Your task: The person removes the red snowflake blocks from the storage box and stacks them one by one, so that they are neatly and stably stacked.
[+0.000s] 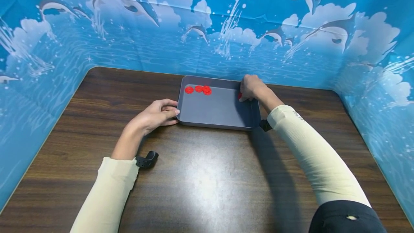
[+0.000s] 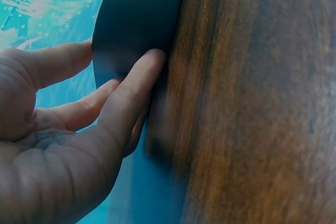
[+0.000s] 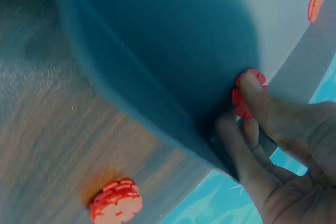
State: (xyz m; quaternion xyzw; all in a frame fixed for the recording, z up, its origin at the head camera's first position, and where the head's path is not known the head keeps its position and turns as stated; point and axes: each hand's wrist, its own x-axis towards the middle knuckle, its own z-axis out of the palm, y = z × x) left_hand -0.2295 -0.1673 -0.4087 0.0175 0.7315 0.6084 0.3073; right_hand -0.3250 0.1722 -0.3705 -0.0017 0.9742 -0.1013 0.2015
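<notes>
A grey rectangular tray (image 1: pixel 213 112) lies at the table's far side. Against its left end, my left hand (image 1: pixel 158 114) rests with fingers apart, fingertips touching the outer wall (image 2: pixel 139 19). My right hand (image 1: pixel 251 87) reaches over the tray's right end and pinches a red flower-shaped disc (image 3: pixel 242 104) between thumb and fingers, close above the tray floor. Several more red discs (image 1: pixel 198 88) lie near the tray's far left corner, some overlapping. The right wrist view shows a stack of red discs (image 3: pixel 116 203) on the table outside the tray; the right hand hides it from the head view.
The brown wood-grain table (image 1: pixel 194 182) carries the tray. Behind and at both sides hangs a blue curtain (image 1: pixel 155 46) printed with dolphins, close to the table's far edge. A black strap (image 1: pixel 147 159) sits at the left wrist.
</notes>
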